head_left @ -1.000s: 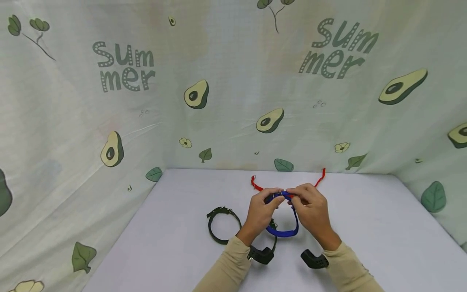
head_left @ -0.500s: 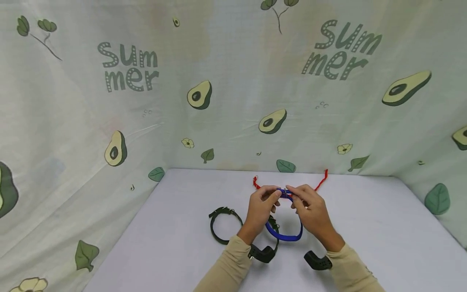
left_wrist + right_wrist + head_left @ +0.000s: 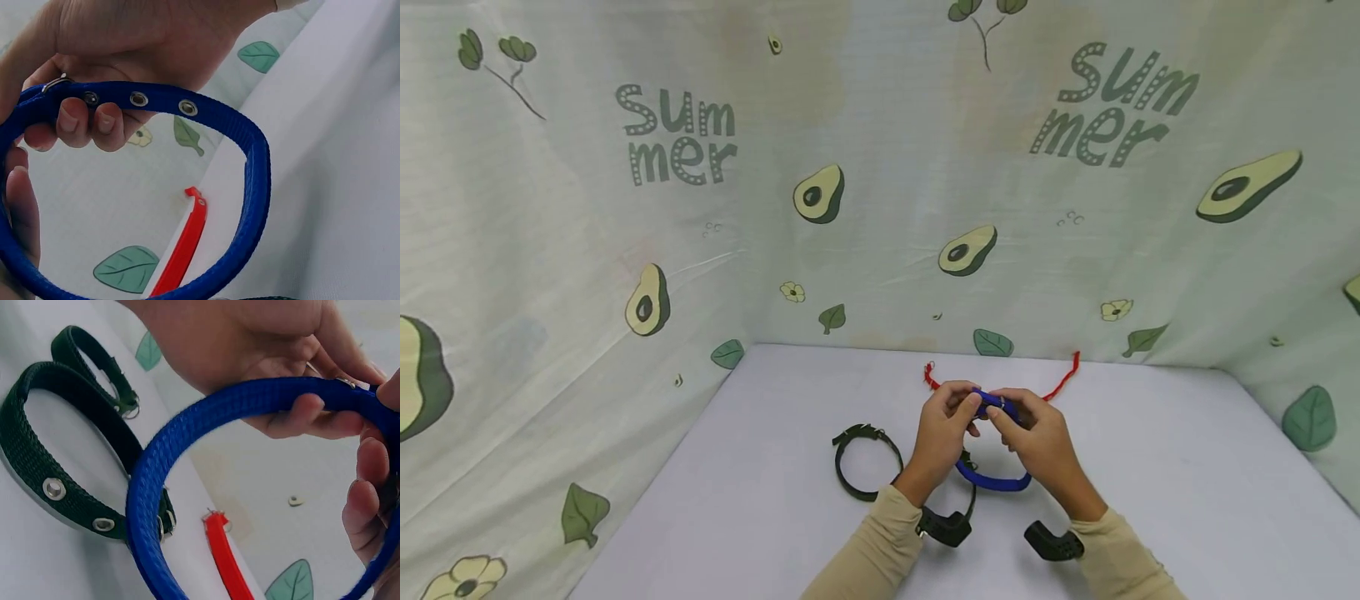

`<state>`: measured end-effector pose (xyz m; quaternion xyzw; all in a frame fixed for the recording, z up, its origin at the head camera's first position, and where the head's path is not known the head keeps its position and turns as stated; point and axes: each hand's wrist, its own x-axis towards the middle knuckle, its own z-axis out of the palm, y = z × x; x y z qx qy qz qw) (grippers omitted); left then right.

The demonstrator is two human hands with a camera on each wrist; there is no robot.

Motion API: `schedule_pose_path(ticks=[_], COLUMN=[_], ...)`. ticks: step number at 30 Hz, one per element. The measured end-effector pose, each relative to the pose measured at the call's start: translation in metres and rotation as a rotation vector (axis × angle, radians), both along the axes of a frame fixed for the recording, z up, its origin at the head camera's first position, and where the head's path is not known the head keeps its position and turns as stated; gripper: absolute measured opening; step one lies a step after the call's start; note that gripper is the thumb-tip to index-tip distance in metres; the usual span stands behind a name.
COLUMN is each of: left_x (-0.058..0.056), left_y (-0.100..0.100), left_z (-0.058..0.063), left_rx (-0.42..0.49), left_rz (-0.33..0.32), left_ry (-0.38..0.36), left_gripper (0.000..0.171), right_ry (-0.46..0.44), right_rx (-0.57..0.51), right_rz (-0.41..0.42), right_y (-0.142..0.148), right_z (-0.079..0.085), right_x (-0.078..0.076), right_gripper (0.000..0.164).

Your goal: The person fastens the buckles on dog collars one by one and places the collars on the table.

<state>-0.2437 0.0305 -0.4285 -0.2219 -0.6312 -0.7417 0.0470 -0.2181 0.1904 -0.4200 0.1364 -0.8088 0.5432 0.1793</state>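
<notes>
My left hand (image 3: 942,429) and right hand (image 3: 1041,437) face each other above the table, both pinching the top of a blue collar (image 3: 1000,483). Its closed loop hangs below the fingers. Seen from the left wrist, metal eyelets (image 3: 139,99) line the blue strap, and a metal loop (image 3: 57,82) sits round it beside the curled fingers. From the right wrist, the band looks thick and woven, with fingertips gripping it at the upper right. Fingers partly cover the fastening.
Two dark green collars lie on the white table: one (image 3: 841,475) left of the hands, the other (image 3: 973,502) partly behind the left wrist and blue loop. A red collar (image 3: 1066,383) stretches behind the hands near the back edge. A patterned cloth (image 3: 880,167) hangs behind.
My right thumb and fingers have shifted on the top of the blue collar, and the strap there now slants down to the right. The head view has turned slightly left.
</notes>
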Motion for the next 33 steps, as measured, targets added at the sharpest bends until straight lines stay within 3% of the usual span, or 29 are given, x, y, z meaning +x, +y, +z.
schedule_pose_path(ticks=[10, 20, 27, 33], left_x=[-0.0017, -0.0034, -0.0057, -0.0072], left_y=[-0.0022, -0.0027, -0.0048, -0.0019], left_z=[-0.0039, -0.0054, -0.0072, -0.0095], left_rx=[0.091, 0.153, 0.184, 0.163], left_rz=[-0.04, -0.002, -0.008, -0.026], left_ry=[0.004, -0.027, -0.053, -0.059], left_gripper=[0.029, 0.029, 0.039, 0.028], right_ry=[-0.041, -0.06, -0.062, -0.048], right_rx=[-0.052, -0.065, -0.072, -0.117], right_rz=[-0.017, -0.016, -0.012, -0.02], right_y=[-0.003, -0.002, -0.0018, 0.0], right_z=[-0.0014, 0.001, -0.0011, -0.0044], right_x=[-0.0008, -0.0004, -0.0042, -0.0069], right_gripper=[0.027, 0.027, 0.024, 0.02])
